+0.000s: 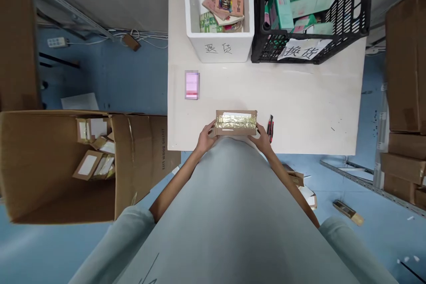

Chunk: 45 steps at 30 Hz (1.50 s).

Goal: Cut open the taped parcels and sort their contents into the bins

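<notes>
A small brown cardboard box [236,131], sealed across its top with shiny yellowish tape and bearing a white label, is at the front edge of the white table [309,111]. My left hand [205,137] grips its left end, fingers along the side. At the opposite end my right hand [261,140] holds it in the same way. Just right of my right hand lies a red and black box cutter [270,128]. A phone-like item [192,84] with a blurred pink face lies farther back on the left.
A white bin [218,49] with packets and a black crate [309,35] with greenish boxes stand at the table's back. Left of the table is a large open carton [60,204] holding small parcels. Stacked cartons [404,66] line the right side.
</notes>
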Each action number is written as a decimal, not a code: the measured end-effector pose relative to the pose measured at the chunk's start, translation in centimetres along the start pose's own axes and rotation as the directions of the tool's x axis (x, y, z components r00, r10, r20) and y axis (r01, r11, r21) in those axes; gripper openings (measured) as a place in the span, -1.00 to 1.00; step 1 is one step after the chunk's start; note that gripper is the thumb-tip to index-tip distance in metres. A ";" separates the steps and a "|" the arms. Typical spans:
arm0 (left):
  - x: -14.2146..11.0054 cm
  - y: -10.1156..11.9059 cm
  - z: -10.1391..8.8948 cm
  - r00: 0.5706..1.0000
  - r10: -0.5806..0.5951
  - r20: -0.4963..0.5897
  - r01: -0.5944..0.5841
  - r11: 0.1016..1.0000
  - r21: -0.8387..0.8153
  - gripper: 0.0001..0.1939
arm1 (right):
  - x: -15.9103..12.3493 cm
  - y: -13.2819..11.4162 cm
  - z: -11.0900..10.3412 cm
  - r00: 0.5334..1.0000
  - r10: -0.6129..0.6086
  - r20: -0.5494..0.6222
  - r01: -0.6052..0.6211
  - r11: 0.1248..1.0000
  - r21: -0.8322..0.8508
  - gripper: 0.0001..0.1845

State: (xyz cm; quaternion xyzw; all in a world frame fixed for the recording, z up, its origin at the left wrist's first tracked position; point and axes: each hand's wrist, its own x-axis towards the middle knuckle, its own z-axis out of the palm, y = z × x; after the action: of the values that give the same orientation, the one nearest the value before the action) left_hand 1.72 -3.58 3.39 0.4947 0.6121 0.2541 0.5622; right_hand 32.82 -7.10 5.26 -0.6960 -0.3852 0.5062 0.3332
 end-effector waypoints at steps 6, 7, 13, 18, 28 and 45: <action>0.1 -0.2 0.9 0.994 -0.098 -0.051 0.096 0.995 -0.043 -0.03 | 1.3 2.1 -1.3 1.000 -0.024 -0.013 0.021 0.985 -0.173 -0.19; 0.7 -0.1 1.2 0.987 -0.144 -0.068 0.143 0.989 -0.029 -0.07 | 2.2 2.2 -1.3 1.000 0.012 -0.028 -0.017 0.977 -0.211 -0.23; 2.5 0.0 2.6 0.963 -0.267 -0.029 0.265 0.962 -0.065 -0.42 | 5.2 3.3 -2.1 0.997 0.067 0.045 -0.054 0.965 -0.256 -0.32; -0.5 -1.0 1.9 0.931 -0.357 -0.077 0.349 0.931 -0.103 -0.53 | 2.5 6.1 -4.9 0.997 0.075 0.026 -0.069 0.980 -0.185 -0.44; -2.0 0.4 2.8 0.955 -0.297 0.018 0.297 0.945 -0.137 -0.60 | 1.1 5.7 -4.2 0.995 -0.008 0.096 0.014 0.998 -0.064 -0.32; 0.7 2.3 3.7 0.964 -0.130 -0.233 0.137 0.990 0.013 -0.54 | 3.6 0.0 -4.2 0.997 0.026 -0.074 -0.045 0.960 -0.276 -0.43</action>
State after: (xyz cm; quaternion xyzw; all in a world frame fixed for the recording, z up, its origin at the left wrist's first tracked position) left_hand 6.00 -2.93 4.22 0.4272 0.7090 0.2629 0.4956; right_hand 37.50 -4.30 4.78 -0.7598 -0.4279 0.4286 0.2365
